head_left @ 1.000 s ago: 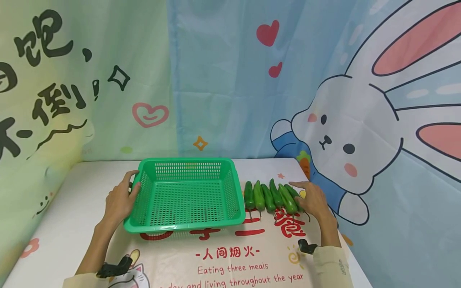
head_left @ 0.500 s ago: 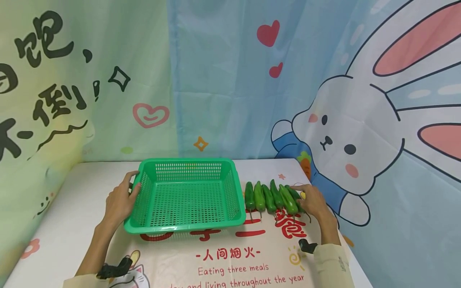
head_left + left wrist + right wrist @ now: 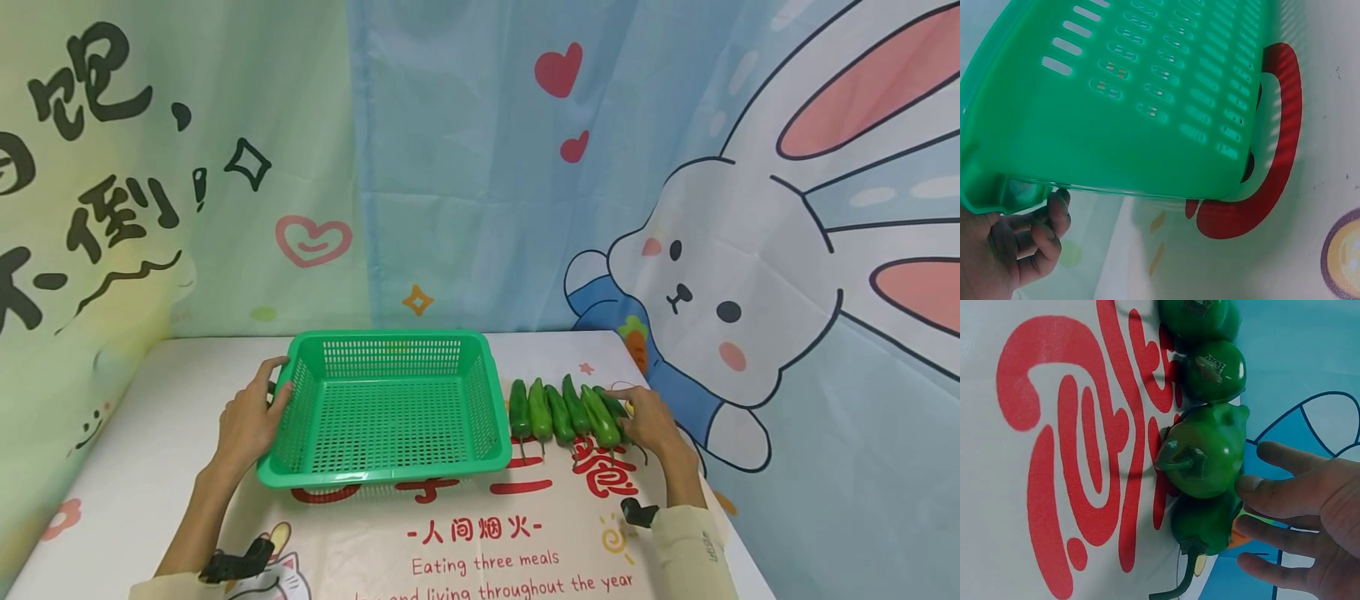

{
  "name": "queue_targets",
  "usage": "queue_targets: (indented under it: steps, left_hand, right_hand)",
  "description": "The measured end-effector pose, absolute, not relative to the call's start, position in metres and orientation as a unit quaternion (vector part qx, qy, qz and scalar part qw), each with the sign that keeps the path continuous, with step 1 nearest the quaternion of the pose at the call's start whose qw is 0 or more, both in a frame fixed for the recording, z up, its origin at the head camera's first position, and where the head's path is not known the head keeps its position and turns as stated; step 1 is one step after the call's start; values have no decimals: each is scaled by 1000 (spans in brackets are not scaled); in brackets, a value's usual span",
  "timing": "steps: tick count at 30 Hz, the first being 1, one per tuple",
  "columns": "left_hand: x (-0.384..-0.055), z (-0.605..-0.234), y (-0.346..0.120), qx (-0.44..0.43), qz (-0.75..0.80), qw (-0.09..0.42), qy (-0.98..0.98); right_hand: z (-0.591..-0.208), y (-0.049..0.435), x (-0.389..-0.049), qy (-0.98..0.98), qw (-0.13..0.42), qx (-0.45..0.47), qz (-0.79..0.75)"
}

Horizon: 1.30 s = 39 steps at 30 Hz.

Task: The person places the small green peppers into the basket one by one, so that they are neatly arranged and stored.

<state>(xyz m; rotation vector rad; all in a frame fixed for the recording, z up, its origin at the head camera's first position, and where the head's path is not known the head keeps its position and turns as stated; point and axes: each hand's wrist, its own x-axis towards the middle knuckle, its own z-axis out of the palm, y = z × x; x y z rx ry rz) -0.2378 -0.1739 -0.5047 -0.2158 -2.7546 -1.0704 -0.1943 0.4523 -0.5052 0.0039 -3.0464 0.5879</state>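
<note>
A white bench (image 3: 165, 433) carries a beige printed panel (image 3: 352, 542) at its near middle; behind it hangs a fabric backdrop (image 3: 450, 192), green at left and blue at right, with hearts and a large cartoon rabbit (image 3: 720, 283) leaning in from the right.

A bright green plastic basket (image 3: 382, 475), rectangular and slotted on walls and base, sits left of centre; the person's left grip (image 3: 247, 421) grasps its left rim, thumb inside and fingers curled beneath the lip. Just right of the basket, six glossy green peppers (image 3: 561, 414) lie side by side in a row, tips to the far side and stems to the near; the rightmost trails a long, bent stem. The right grip (image 3: 654, 421) is released, fingers extended beside that end pepper; whether the thumb touches it cannot be told. Pale sleeves (image 3: 693, 554) and black wrist straps (image 3: 236, 560) frame the scene.

Large red characters on the panel are partly hidden by the basket and peppers, "餐" at right among them; below run "人间烟火", "Eating three meals" and "living throughout the year"; black brushwork at the backdrop's left includes "饱" and "倒!"; lettering on the right sleeve is too small to read.
</note>
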Motion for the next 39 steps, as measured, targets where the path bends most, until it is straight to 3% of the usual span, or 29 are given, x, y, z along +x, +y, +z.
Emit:
queue_targets:
  steps: [39]
  left_hand:
    - [-238, -506, -174, -69, -365, 86, -925]
  right_hand:
    - [-515, 459, -202, -976, 5, 13, 219]
